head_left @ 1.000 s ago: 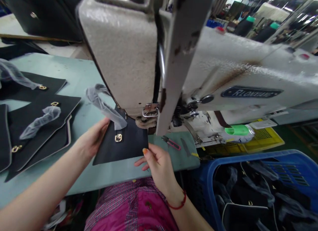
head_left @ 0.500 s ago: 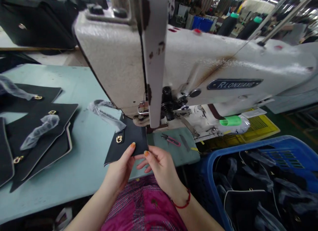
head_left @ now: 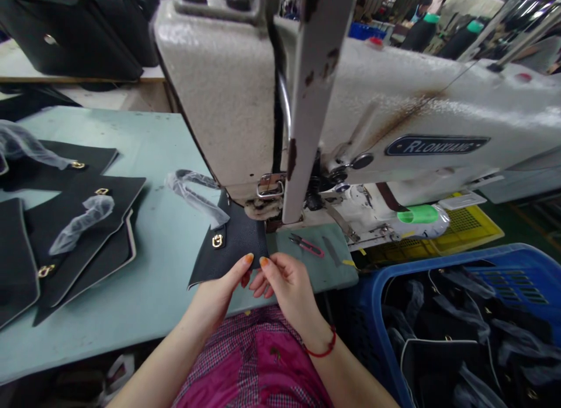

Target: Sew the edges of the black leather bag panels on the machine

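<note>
A black leather panel (head_left: 239, 235) lies on the table with its far end under the head of a white sewing machine (head_left: 223, 98). It carries a gold buckle (head_left: 217, 241) and a strap wrapped in clear plastic (head_left: 197, 197). My left hand (head_left: 225, 285) pinches the panel's near edge, thumb on top and fingers underneath. Beside it, my right hand (head_left: 287, 279) grips the near right corner between thumb and fingers. The needle area is partly hidden behind the machine head.
More black panels (head_left: 87, 227) with plastic-wrapped straps lie on the left. Pink thread snips (head_left: 309, 245) rest right of the panel. A blue basket (head_left: 372, 291) holding similar pieces stands at the right, near a yellow crate (head_left: 473, 227). Black bags (head_left: 79, 34) stand behind.
The camera view has shifted, so the scene sits slightly further right. My right thumb now presses on the panel's corner, and my hands are close together at its edge.
</note>
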`<state>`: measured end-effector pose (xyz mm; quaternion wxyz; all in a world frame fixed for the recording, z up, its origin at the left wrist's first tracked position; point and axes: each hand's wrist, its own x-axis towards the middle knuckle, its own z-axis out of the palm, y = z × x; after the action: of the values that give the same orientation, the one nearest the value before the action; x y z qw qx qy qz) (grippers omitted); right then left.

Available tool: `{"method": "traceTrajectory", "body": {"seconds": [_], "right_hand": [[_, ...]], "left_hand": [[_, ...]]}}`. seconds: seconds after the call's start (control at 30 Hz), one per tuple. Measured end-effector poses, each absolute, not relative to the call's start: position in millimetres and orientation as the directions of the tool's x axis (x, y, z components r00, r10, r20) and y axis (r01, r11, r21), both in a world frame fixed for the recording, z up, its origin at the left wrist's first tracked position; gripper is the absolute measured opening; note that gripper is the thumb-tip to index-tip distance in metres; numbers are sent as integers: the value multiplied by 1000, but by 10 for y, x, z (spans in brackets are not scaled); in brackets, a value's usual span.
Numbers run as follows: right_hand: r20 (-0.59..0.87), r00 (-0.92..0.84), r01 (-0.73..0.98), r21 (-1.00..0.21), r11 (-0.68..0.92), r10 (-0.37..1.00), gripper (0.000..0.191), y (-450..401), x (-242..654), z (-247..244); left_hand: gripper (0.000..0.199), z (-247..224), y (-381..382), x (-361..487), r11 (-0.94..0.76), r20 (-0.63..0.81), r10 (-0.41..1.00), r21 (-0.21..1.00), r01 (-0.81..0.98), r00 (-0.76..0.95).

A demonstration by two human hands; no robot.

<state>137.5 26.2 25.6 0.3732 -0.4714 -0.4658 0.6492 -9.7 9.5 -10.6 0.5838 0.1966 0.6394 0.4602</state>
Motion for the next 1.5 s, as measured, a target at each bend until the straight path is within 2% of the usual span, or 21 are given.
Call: {"method": "traceTrajectory", "body": {"seconds": [0.13,0.43,0.73,1.13,1.27,1.5], "right_hand": [[-253,-239,-51,-961,-273,937,35,267,1399,281],[-231,-219,-16,-971,-240,948,33,309,1443,288],[-218,-231,-48,-971,-235,948,34,477,1400,253],[-196,-240,-64,-974,-217,951,33,657,1313,182],[-237,-241,-69,-963,-261,941,32,581,1345,61],[-402,-250,11,-911,-412,881,32,338,1362,-377]], "left_hand": [[45,-136,84,-93,558,-601,759,799,-225,-250],[46,-49,90,32,602,-662,686,750,-274,-301],[52,-93,283,-50,571,-623,742,781,-253,-248],[47,-3,583,-97,467,-524,825,843,-267,-211],[43,11,674,-111,424,-483,848,865,-268,-218],[40,-43,795,-154,361,-412,896,893,-268,-167]]}}
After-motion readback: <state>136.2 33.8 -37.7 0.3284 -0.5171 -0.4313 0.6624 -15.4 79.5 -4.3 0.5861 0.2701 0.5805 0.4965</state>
